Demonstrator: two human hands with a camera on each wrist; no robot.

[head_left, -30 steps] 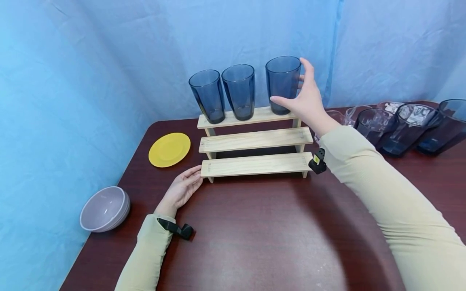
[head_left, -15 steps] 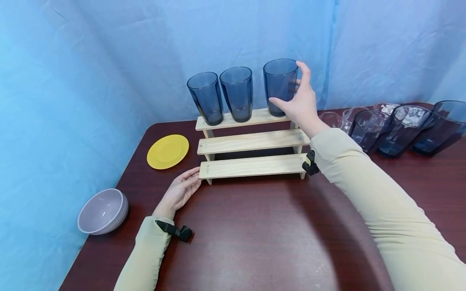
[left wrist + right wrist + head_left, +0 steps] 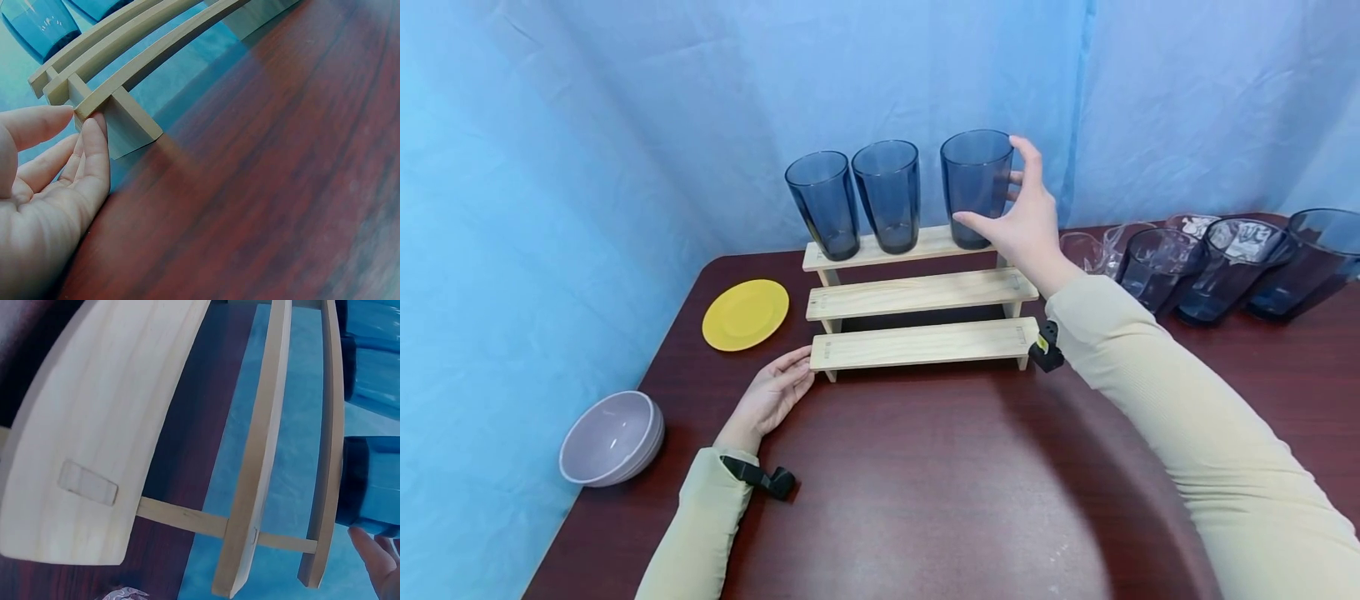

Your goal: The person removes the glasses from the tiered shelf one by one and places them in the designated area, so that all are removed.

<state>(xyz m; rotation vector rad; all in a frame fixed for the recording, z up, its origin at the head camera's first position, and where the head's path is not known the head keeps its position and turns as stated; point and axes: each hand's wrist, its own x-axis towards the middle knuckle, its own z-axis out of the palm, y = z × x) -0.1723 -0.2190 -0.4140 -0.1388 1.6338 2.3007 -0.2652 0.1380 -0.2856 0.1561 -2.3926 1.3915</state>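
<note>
The third blue glass [image 3: 976, 187] stands upright on the top step of the wooden stepped rack [image 3: 921, 293], at the right end of that step. The right hand [image 3: 1024, 218] holds it from the right side: the thumb lies on the lower front of the glass and the fingers curl around the back, near the rim. In the right wrist view only a fingertip [image 3: 375, 556] is visible under the dark blue base of this glass [image 3: 370, 490].

Two more blue glasses [image 3: 859, 202] stand to the left on the same step, close to each other and a little apart from the held one. The two lower steps carry nothing.

The left hand [image 3: 771, 396] rests flat on the dark red table [image 3: 925, 483], fingers relaxed and nearly straight, and the fingertips [image 3: 94, 134] touch the left end of the lowest step.

Left of the rack lies a yellow plate [image 3: 746, 314], and nearer the table edge a grey bowl [image 3: 612, 437]. At the right side stands a group of clear and dark glasses [image 3: 1217, 262]. A blue cloth [image 3: 587, 150] hangs behind. No writing or label can be read on any thing.
</note>
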